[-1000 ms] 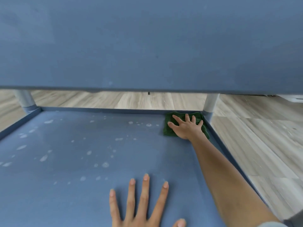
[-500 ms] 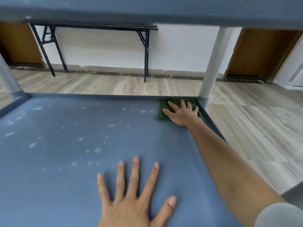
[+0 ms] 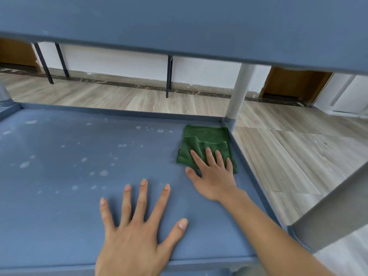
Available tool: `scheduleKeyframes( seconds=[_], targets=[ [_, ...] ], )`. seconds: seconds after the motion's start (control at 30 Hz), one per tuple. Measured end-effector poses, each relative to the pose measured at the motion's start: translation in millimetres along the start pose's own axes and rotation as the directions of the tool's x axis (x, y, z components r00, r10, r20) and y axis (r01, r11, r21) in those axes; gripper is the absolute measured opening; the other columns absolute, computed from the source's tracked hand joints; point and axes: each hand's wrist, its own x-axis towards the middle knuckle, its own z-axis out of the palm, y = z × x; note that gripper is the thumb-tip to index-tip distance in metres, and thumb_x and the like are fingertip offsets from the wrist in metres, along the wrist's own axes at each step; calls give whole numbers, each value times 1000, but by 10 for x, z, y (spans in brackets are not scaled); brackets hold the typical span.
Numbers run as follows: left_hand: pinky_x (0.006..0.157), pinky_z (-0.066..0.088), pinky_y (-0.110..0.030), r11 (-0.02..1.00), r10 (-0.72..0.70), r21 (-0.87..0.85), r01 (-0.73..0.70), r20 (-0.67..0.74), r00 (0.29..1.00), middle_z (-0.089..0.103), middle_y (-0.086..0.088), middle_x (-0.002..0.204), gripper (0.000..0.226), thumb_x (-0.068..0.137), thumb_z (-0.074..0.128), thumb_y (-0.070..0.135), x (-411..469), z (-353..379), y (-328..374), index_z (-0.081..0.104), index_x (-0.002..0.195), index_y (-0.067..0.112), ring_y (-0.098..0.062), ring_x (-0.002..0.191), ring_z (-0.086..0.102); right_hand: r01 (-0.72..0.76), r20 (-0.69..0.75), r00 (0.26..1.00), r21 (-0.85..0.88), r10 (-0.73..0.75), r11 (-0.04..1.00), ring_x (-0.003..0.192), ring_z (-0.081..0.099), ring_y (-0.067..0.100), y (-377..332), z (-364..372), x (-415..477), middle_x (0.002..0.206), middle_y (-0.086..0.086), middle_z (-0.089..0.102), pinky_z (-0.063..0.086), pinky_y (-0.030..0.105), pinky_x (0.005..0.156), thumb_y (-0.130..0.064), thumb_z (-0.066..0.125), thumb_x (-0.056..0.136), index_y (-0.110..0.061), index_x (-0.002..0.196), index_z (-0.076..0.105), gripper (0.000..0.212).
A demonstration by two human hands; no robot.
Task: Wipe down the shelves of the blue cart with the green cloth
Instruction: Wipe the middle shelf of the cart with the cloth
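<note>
Green cloth (image 3: 203, 144), folded, lies on lower shelf (image 3: 79, 206) of blue cart, in far right corner against the rim, beside grey post (image 3: 238, 92). Right grip (image 3: 214, 176): fingers straight, pressed flat on cloth's near half, thumb on shelf, nothing clasped. Left grip (image 3: 137, 236): splayed flat on bare shelf near front edge, holding nothing. Pale spots (image 3: 103, 173) dot shelf left of cloth. Upper shelf (image 3: 179, 22) overhead.

The left hand (image 3: 137, 232) lies flat, palm down, fingers straight and spread wide (thumb out to the right). The right hand (image 3: 213, 176), farther off and right, is palm down too, fingers straight, its bare right forearm (image 3: 268, 232) stretched forward.
</note>
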Motion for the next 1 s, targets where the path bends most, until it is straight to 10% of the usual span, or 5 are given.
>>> scheduleKeyframes(
  seconds=[0.3,0.5,0.67,0.83,1.0],
  targets=[
    [111,19,-75,999,-31,-36,34,93,995,35,-4,160,75,87,21,81,-16,-81,52,30,152,45,-37,146,32,30,77,997,17,-31,999,154,-15,23,-18,-113,-340,168,-3,-10,-16,51,120,-76,5,90,-51,154,-4,69],
    [101,31,-79,1000,-24,-13,25,67,997,49,-8,151,74,89,20,79,6,-86,34,46,146,40,-41,135,47,-16,8,1000,43,15,999,148,25,35,12,-581,522,163,6,27,20,60,117,-50,35,102,-35,155,28,55],
    [97,33,-80,999,-32,1,32,-13,999,59,-12,141,77,89,17,79,49,-30,32,61,135,35,-45,123,58,114,21,993,-80,-112,990,106,63,25,8,-822,1010,103,0,74,47,45,98,-24,66,87,-19,100,74,16],
    [99,33,-79,998,-48,-34,47,-43,998,62,-10,137,71,82,34,78,90,29,53,64,130,36,-44,121,59,36,-297,955,76,-12,996,107,59,33,60,-887,1516,115,11,65,51,43,91,-18,56,92,-15,112,68,23],
    [101,30,-77,997,-67,-33,66,-32,997,61,-11,138,77,85,19,82,126,105,50,63,132,38,-44,124,57,-89,45,995,-39,90,995,152,11,40,133,-345,1678,167,9,13,10,59,121,-71,22,93,-45,155,16,67]
  ],
)
